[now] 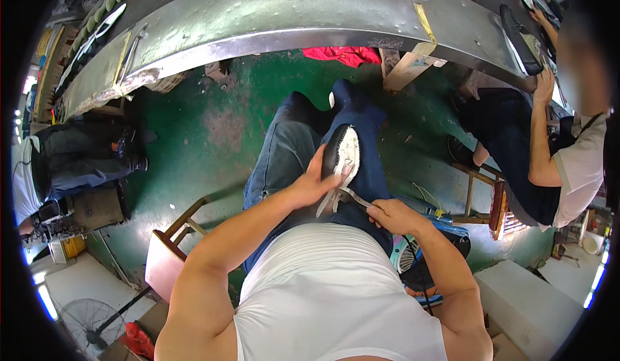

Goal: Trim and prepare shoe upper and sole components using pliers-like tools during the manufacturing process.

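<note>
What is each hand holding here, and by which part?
The left hand grips a black shoe with a white sole around its side. The right hand pinches a thin tool by its handle end.

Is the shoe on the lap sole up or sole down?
Sole up: the shoe shows its pale sole, steadied by the left hand; the right hand pulls a strip.

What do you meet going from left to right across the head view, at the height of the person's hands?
Wooden stool → left hand → black-and-white shoe → right hand → co-worker's wooden stool → seated co-worker.
</note>
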A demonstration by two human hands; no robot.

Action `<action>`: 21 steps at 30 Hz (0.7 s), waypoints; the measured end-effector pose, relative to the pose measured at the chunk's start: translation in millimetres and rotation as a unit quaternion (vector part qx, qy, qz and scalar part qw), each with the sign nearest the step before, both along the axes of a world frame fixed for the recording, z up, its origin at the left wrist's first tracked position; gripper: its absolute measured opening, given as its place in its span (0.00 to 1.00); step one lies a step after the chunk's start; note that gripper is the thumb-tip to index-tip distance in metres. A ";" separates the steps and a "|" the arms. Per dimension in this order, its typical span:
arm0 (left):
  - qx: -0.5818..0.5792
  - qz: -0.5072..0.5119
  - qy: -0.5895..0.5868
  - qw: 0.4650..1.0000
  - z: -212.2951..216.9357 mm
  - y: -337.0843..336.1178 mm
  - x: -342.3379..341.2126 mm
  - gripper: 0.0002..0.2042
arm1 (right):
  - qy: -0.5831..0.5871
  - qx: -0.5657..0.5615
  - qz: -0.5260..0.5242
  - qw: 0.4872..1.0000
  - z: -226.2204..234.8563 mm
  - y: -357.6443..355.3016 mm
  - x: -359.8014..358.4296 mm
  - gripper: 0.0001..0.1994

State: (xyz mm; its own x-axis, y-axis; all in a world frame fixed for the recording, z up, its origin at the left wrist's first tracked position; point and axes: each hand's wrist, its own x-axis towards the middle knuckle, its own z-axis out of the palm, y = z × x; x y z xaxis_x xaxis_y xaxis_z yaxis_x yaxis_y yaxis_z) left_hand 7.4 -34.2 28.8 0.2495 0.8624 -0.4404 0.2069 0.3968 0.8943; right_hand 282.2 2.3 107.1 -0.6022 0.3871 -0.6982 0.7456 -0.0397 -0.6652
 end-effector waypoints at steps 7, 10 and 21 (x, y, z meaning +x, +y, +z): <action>0.030 0.051 -0.062 0.996 -21.8 -35.9 8.3 0.51 | -0.044 -0.171 -0.046 0.983 30.1 21.5 9.7 0.20; 0.059 0.084 -0.001 0.995 -14.1 -35.2 19.7 0.50 | 0.078 0.197 -0.063 0.975 43.7 7.7 -19.3 0.17; 0.079 -0.213 0.173 0.958 11.2 -22.9 -3.1 0.66 | 0.101 0.233 -0.037 0.967 2.6 -17.3 -1.6 0.18</action>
